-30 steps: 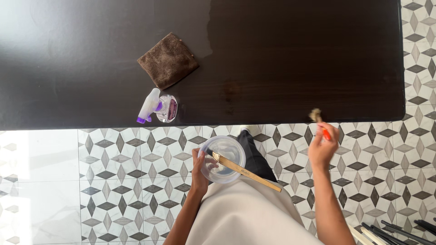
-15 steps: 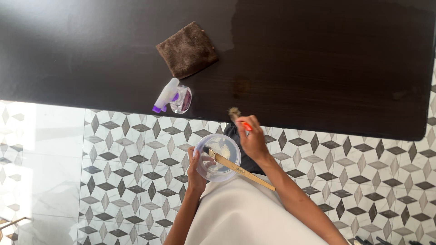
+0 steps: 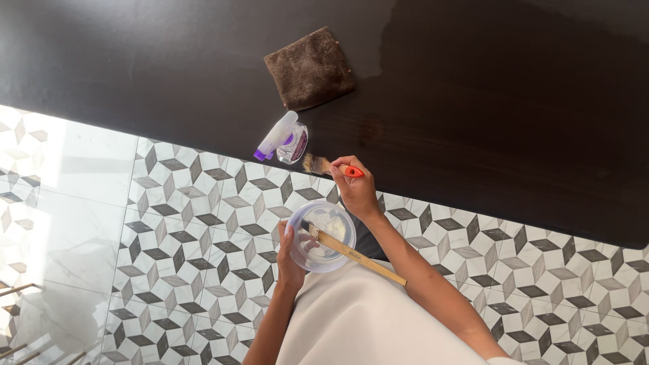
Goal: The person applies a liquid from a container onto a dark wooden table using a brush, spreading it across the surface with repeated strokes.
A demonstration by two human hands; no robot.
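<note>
Dark desk (image 3: pixel 473 101) spans the upper frame. Right hand (image 3: pixel 356 192) grips an orange-handled brush (image 3: pixel 331 166) at its edge; left hand (image 3: pixel 291 253) clasps a clear bowl (image 3: pixel 322 235), apparently holding a wooden-handled brush (image 3: pixel 355 253), centre frame.

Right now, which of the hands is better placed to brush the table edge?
Right. The right hand already grips the brush, bristles at the table edge. The left hand is busy holding the bowl.

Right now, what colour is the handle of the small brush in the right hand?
Orange-red small brush handle, seen in the head view.
</note>
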